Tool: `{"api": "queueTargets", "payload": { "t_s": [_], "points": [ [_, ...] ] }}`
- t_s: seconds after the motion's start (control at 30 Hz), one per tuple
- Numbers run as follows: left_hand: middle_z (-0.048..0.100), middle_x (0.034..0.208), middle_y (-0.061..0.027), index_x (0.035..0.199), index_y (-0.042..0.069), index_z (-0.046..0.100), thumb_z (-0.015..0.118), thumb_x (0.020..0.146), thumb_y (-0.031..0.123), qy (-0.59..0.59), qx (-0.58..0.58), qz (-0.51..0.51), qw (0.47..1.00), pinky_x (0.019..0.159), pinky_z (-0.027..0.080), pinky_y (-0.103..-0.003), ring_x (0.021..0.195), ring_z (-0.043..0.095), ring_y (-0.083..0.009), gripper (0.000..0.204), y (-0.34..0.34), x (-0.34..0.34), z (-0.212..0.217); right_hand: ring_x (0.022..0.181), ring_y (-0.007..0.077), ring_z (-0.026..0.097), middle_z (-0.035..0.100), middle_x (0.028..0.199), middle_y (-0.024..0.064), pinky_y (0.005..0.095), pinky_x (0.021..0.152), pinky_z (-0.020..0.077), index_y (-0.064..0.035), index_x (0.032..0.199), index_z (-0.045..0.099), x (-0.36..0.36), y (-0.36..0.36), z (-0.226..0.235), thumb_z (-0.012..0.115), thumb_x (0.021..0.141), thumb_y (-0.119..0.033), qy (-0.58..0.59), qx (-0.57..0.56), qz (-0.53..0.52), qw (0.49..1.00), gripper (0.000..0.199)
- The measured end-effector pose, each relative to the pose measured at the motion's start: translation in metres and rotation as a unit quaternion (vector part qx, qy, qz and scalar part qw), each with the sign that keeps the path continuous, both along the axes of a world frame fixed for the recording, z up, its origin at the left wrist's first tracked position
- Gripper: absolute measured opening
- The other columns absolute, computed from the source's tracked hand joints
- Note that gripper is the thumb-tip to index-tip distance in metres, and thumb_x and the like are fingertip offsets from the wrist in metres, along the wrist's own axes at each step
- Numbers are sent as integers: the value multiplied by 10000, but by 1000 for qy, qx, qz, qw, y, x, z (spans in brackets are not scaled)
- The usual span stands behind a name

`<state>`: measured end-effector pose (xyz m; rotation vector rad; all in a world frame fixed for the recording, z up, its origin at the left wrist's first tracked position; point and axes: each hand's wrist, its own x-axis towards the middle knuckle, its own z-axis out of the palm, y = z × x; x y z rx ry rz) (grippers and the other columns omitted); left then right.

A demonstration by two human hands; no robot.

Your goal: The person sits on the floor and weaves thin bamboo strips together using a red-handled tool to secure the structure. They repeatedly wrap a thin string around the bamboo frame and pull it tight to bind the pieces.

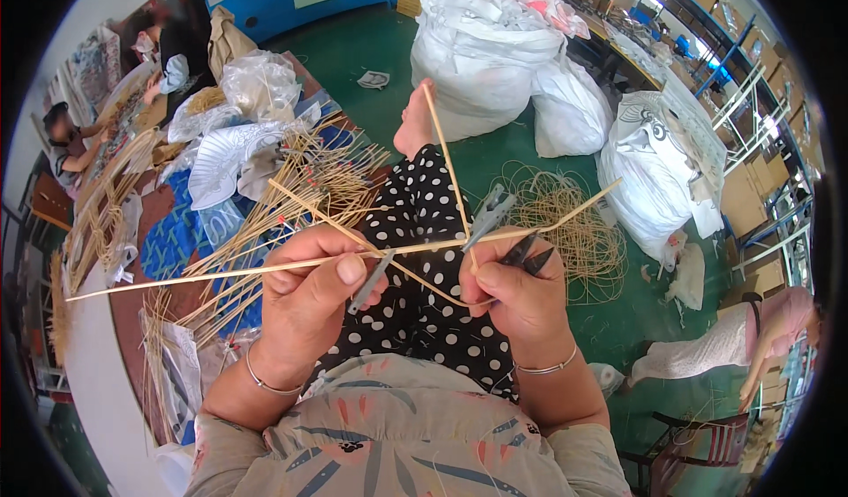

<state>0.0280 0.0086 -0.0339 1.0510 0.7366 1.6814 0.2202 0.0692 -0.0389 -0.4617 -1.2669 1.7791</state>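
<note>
Green floor (371, 46) beyond my hands carries three white sacks (481, 51); my left hand (305, 307) grips one long bamboo strip (265, 269); my right hand (521, 298) grips one pair of pliers (495, 219), crossing two more strips.

Two hands working thin bamboo strips over a lap, seen from the head.

The left hand (309, 298) pinches a long bamboo strip (265, 268) lying nearly level, together with a small grey clip (369, 282). The right hand (517, 298) holds black-handled pliers (495, 223) where a second, steeper strip (446, 157) crosses the first. A heap of loose strips (291, 197) lies to the left; white sacks (495, 46) and a coil of thin cane (574, 232) sit on the green floor (371, 46).
</note>
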Motion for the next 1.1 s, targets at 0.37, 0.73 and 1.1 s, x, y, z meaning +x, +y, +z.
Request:
{"api": "queueTargets", "payload": {
  "t_s": [0.37,0.73,1.1],
  "points": [
    [526,593,-58,726,24,523,560,810,230,150,-10,164,975,399,347,-226,461,456,-97,225,-1,9,0,688,262,545,549,842,121,305,578,452,-18,810,555,-9,-6,5,675,611,-95,-268,668,-279,635,245],
    [517,642,1,751,-4,565,567,815,73,110,-25,142,983,511,330,-181,570,421,-39,100,-8,13,8,637,233,558,570,865,115,299,515,451,-33,796,554,-6,-6,13,681,613,-103,-283,644,-225,674,233],
    [522,905,-47,1047,5,479,682,695,36,119,7,72,990,663,423,-206,775,498,-80,407,-8,-9,9,522,56,433,563,688,28,193,476,328,-6,744,557,8,5,19,582,757,12,-126,259,-48,956,33]
  ]
}}
